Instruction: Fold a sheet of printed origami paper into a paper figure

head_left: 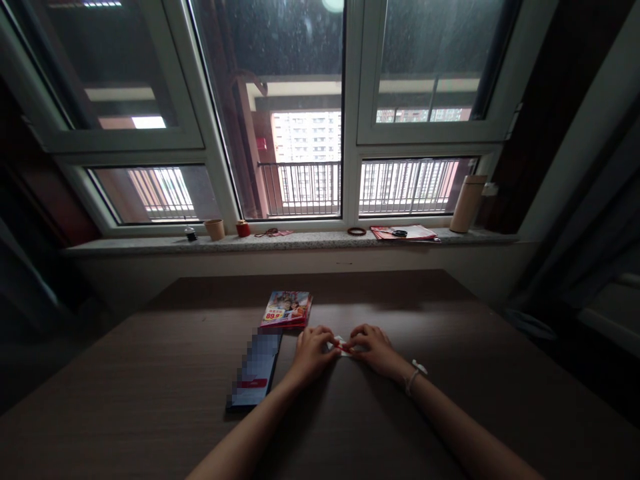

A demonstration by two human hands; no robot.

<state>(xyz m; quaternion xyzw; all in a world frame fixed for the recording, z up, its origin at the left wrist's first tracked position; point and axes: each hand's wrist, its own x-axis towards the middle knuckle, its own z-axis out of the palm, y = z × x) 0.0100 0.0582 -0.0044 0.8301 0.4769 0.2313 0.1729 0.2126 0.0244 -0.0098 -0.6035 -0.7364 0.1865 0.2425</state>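
Note:
A small piece of white and red paper [342, 346] lies between my hands on the brown table [175, 347], and it looks folded. My left hand [315, 350] pinches its left side with thumb and fingers. On the opposite side, my right hand [374, 348] grips the paper, fingers bent and thumb pressed inward. Both hands partly cover it, so its full shape is hidden. A phone [257, 370], its screen partly blurred, rests left of my left hand. Just beyond the phone sits a stack of colourful printed leaflets [287, 309] showing "89.9".
Past the table's far edge runs a stone windowsill [310, 240]. On it stand a paper cup [215, 229], a small red container [243, 229], a dark bracelet [357, 231], scissors [399, 233] on printed sheets, and a tan bottle [467, 203]. Windows rise behind.

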